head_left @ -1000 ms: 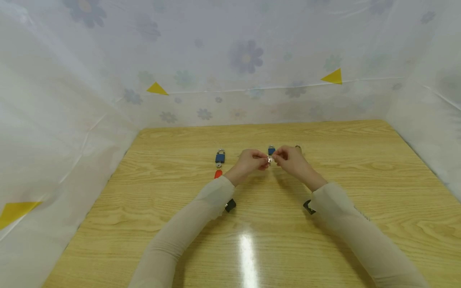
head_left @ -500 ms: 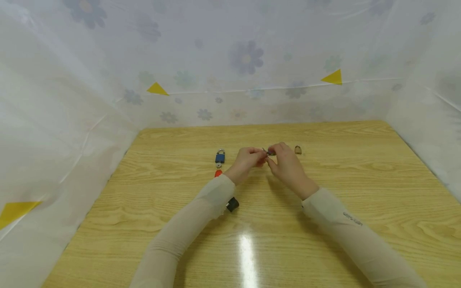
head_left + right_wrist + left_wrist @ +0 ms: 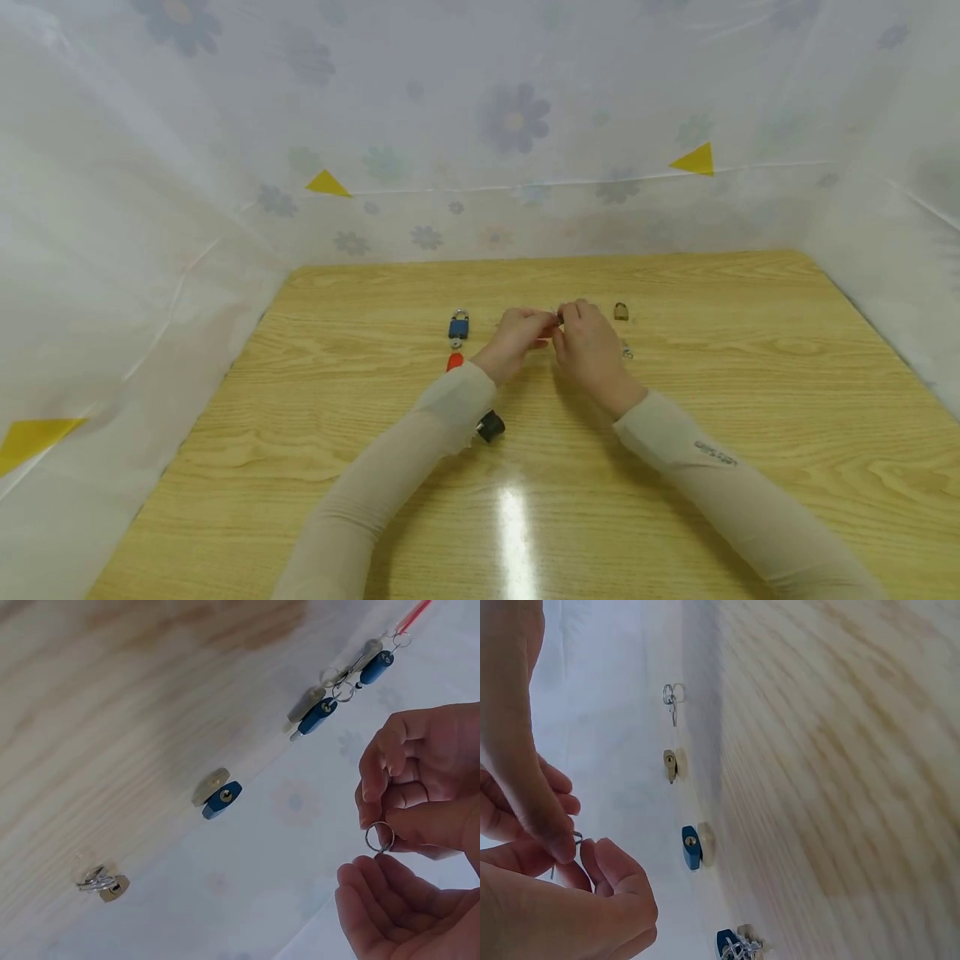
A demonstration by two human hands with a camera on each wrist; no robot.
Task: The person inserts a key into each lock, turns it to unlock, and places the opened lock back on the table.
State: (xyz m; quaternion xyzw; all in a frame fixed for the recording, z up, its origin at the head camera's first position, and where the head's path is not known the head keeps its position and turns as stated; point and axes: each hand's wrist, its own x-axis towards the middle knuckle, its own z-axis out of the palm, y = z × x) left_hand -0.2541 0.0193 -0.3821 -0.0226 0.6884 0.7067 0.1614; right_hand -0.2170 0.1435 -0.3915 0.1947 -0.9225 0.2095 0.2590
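Note:
My left hand (image 3: 517, 337) and right hand (image 3: 588, 354) meet above the table, fingertips close together. A small metal key ring (image 3: 380, 836) is pinched between them; whatever hangs from it is mostly covered by the fingers. The right wrist view has the left hand (image 3: 424, 769) with its thumb at the ring, and the right hand (image 3: 405, 907) with its fingertips at the ring's lower edge. In the left wrist view, a bit of metal (image 3: 577, 838) shows between the two hands. Behind them lies a blue padlock (image 3: 691, 847), keyhole visible.
At the left lies a blue padlock (image 3: 458, 327) with a key and red tag (image 3: 454, 361). Another blue padlock (image 3: 319, 716) has keys at it. To the right are a brass padlock (image 3: 621, 312) and loose keys (image 3: 627, 350). A floral sheet (image 3: 517, 208) stands behind the table (image 3: 720, 333).
My right hand has come left and turned over towards the left hand, closing round the metal. The brass padlock and the loose keys have come into sight. The left hand stays nearly in place.

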